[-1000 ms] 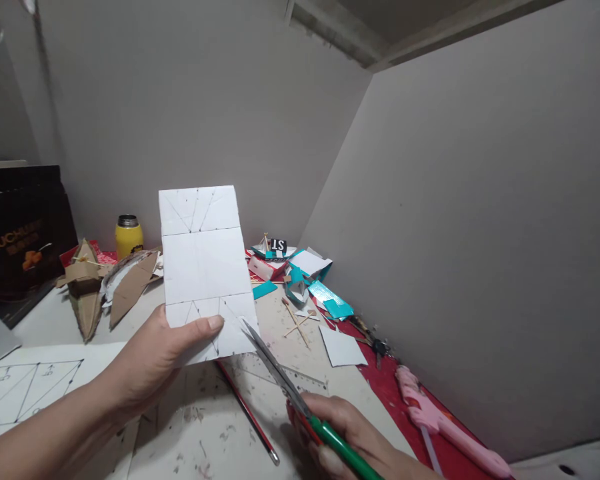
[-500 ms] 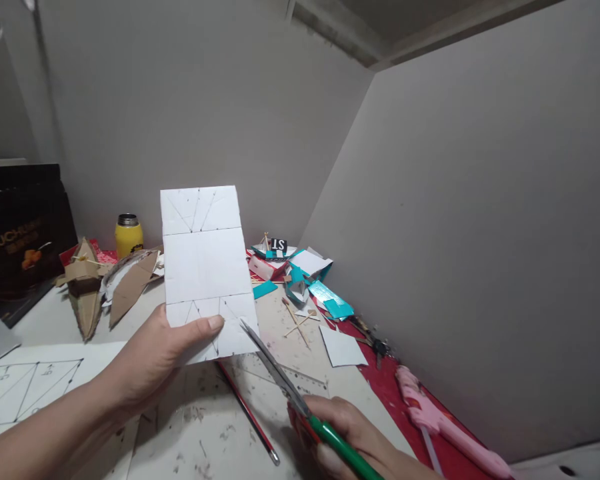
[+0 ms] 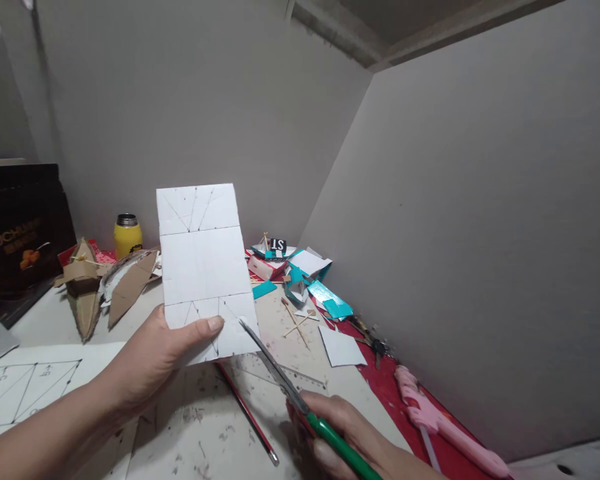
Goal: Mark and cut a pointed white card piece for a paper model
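Observation:
A white card with pencilled lines across it and slanted lines near both ends is held up by my left hand. The thumb lies on its lower front; the other fingers are behind it and hidden. My right hand grips a pair of scissors with green handles. The scissors' blades point up and left, the tip in front of the card's lower right part; whether the blades are apart I cannot tell. Beneath the card lies a red and black pencil on the table.
On the left are a sheet with drawn triangles, cardboard boat shapes, a yellow bottle and a black box. Rightward lie teal scraps, matchsticks, a white piece, a clear ruler and a pink glue gun.
The card's top has tipped very slightly to the left. Both hands and the scissors stay almost where they were.

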Available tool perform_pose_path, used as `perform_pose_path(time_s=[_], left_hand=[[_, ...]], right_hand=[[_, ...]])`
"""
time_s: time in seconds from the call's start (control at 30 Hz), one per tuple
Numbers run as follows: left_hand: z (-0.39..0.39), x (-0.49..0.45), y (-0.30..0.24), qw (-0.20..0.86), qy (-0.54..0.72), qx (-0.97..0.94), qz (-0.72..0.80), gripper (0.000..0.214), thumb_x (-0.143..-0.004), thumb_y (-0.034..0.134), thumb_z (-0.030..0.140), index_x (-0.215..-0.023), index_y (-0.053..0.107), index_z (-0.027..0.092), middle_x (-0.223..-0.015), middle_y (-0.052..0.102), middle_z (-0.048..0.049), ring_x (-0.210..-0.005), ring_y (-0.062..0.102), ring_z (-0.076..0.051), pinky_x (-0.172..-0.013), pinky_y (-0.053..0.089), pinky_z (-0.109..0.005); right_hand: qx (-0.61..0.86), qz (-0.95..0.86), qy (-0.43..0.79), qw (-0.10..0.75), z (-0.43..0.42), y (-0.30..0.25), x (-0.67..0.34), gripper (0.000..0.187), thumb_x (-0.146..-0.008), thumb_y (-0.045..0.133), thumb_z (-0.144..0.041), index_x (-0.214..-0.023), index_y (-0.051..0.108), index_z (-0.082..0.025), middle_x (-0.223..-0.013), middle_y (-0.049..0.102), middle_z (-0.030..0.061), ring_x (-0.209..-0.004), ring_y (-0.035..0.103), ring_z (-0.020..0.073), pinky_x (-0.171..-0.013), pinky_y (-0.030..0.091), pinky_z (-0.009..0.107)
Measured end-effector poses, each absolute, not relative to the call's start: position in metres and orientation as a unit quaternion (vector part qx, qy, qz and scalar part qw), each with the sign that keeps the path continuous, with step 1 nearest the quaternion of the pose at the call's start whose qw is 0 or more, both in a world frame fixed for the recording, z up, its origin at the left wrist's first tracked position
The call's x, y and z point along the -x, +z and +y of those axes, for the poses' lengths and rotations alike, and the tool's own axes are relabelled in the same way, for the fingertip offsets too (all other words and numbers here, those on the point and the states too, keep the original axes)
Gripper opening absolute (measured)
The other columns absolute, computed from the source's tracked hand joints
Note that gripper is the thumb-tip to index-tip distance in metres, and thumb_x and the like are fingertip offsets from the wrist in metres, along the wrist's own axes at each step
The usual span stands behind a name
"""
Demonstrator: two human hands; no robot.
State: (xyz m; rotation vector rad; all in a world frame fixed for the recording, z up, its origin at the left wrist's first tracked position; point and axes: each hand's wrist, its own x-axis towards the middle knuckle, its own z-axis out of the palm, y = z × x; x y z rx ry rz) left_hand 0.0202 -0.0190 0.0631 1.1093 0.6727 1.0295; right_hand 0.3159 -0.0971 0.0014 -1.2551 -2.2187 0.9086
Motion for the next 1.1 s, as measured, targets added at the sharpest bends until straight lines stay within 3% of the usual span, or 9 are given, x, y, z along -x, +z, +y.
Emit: perform_pose_path(time_s=[0.17,0.3,0.5,0.67,0.83,0.9,1.0,1.1], left_hand=[[-0.023,-0.022,0.060,0.671,0.455,-0.494,0.315,0.077,-0.084,0.074,0.034,-0.151,0.037,0.026,-0.139,0.062,-0.0092,-0.125,0.059,-0.030,-0.110,0.042,-0.044],[-0.026,-0.024,0.059,0.674,0.449,-0.491,0.320,0.078,-0.085,0.073,0.035,-0.152,0.035,0.024,-0.139,0.062,-0.0110,-0.125,0.059,-0.031,-0.110,0.042,-0.045],[-0.025,-0.025,0.061,0.675,0.445,-0.495,0.319,0.078,-0.085,0.073,0.035,-0.152,0.035,0.026,-0.139,0.061,-0.0106,-0.125,0.058,-0.031,-0.109,0.043,-0.046],[-0.026,-0.025,0.062,0.674,0.444,-0.498,0.318,0.077,-0.084,0.073,0.035,-0.151,0.037,0.025,-0.139,0.061,-0.0111,-0.124,0.059,-0.031,-0.110,0.042,-0.045],[-0.026,-0.025,0.063,0.674,0.446,-0.494,0.320,0.074,-0.084,0.074,0.034,-0.150,0.041,0.026,-0.139,0.061,-0.0103,-0.124,0.059,-0.031,-0.109,0.043,-0.045],[-0.026,-0.025,0.063,0.673,0.449,-0.495,0.318,0.072,-0.084,0.073,0.034,-0.149,0.042,0.025,-0.139,0.062,-0.0110,-0.124,0.059,-0.032,-0.108,0.043,-0.046],[-0.027,-0.026,0.062,0.672,0.453,-0.493,0.317,0.072,-0.083,0.074,0.034,-0.148,0.045,0.024,-0.138,0.062,-0.0126,-0.122,0.060,-0.034,-0.107,0.044,-0.048],[-0.028,-0.027,0.060,0.678,0.448,-0.490,0.314,0.075,-0.082,0.075,0.034,-0.149,0.042,0.024,-0.137,0.063,-0.0131,-0.121,0.061,-0.034,-0.105,0.046,-0.049]], right_hand=[[0.456,-0.799,0.320,0.226,-0.100,-0.019,-0.327,0.054,-0.096,0.046,-0.050,-0.143,0.047,-0.024,-0.126,0.061,0.0167,-0.110,0.062,0.0283,-0.093,0.054,0.041],[0.450,-0.795,0.335,0.230,-0.100,-0.013,-0.323,0.053,-0.095,0.046,-0.052,-0.139,0.050,-0.022,-0.121,0.062,0.0167,-0.105,0.063,0.0282,-0.090,0.054,0.041],[0.471,-0.775,0.367,0.208,-0.098,0.014,-0.306,0.054,-0.094,0.039,-0.063,-0.110,0.065,-0.018,-0.096,0.061,0.0094,-0.086,0.060,0.0233,-0.079,0.054,0.035],[0.463,-0.783,0.356,0.216,-0.094,0.017,-0.299,0.052,-0.093,0.038,-0.065,-0.087,0.062,-0.019,-0.078,0.050,0.0030,-0.071,0.048,0.0175,-0.068,0.049,0.030],[0.436,-0.789,0.366,0.231,-0.092,0.017,-0.296,0.052,-0.093,0.038,-0.066,-0.079,0.059,-0.020,-0.068,0.043,-0.0004,-0.063,0.041,0.0150,-0.058,0.046,0.026],[0.452,-0.787,0.350,0.230,-0.096,0.018,-0.296,0.051,-0.094,0.038,-0.064,-0.086,0.062,-0.020,-0.072,0.051,0.0018,-0.065,0.047,0.0160,-0.061,0.049,0.027],[0.463,-0.789,0.321,0.246,-0.102,0.015,-0.301,0.044,-0.096,0.045,-0.056,-0.116,0.062,-0.020,-0.097,0.064,0.0106,-0.084,0.061,0.0218,-0.078,0.055,0.034],[0.456,-0.794,0.320,0.243,-0.102,0.004,-0.309,0.047,-0.096,0.049,-0.050,-0.133,0.053,-0.020,-0.114,0.065,0.0161,-0.100,0.064,0.0259,-0.090,0.055,0.040]])
